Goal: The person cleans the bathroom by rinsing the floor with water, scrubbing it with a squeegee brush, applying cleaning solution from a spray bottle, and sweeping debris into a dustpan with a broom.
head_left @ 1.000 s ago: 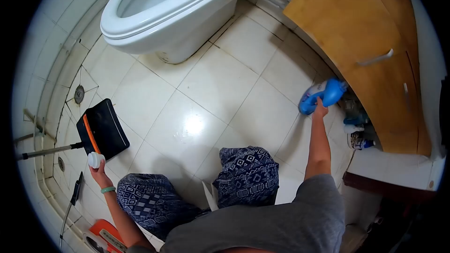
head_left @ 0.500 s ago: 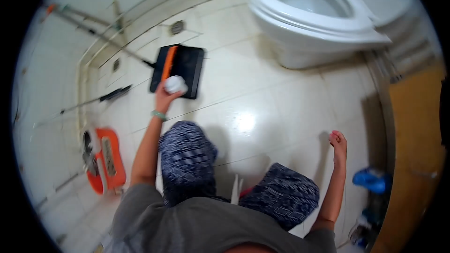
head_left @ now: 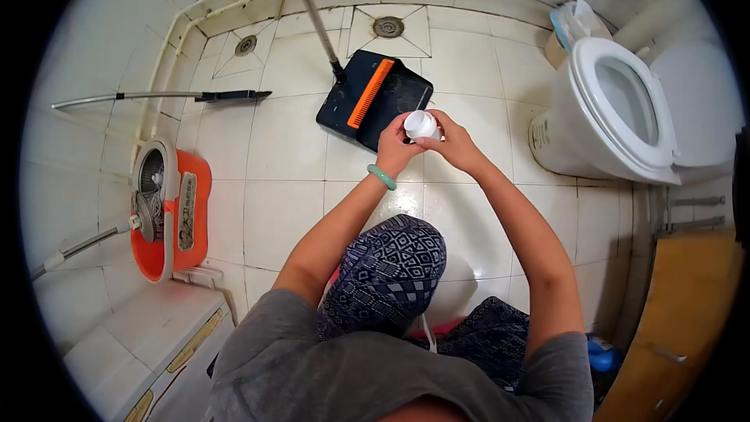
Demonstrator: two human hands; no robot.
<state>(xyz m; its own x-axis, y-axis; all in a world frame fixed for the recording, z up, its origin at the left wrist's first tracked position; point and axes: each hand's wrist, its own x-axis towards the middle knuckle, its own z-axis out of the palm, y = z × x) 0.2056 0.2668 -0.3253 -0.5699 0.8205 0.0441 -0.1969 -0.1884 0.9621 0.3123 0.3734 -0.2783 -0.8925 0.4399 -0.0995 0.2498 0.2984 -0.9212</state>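
Two bare hands close on one small, round, white plastic-looking container (head_left: 422, 125), held in front of the knees over a floor of pale glossy tiles (head_left: 285, 144). Fingers of the left hand (head_left: 395, 148) curl about its left side, with a pale green ring-shaped bangle (head_left: 382, 177) on that wrist, while the right hand (head_left: 455, 144) grips its right side, the thumb lying across the lower front. The container tilts so that its round rim faces the camera; what it holds cannot be made out. Just beyond it lies a wide black dustpan (head_left: 344, 109) with an orange toothed strip (head_left: 370, 94) and a metal pole; the container overlaps its near edge in view, and whether they touch cannot be told. Behind the dustpan sits a round grey metal drain (head_left: 388, 27), and off to the left lies a long-handled tool with a flat black head (head_left: 234, 96). An orange mop bucket with a grey rim (head_left: 199, 184) stands near the left wall. To the right stands a white ceramic toilet (head_left: 558, 144), its seat exposed, and at lower right a yellow-brown wooden cabinet (head_left: 676, 305) has a blue plastic object (head_left: 603, 355) beside it.
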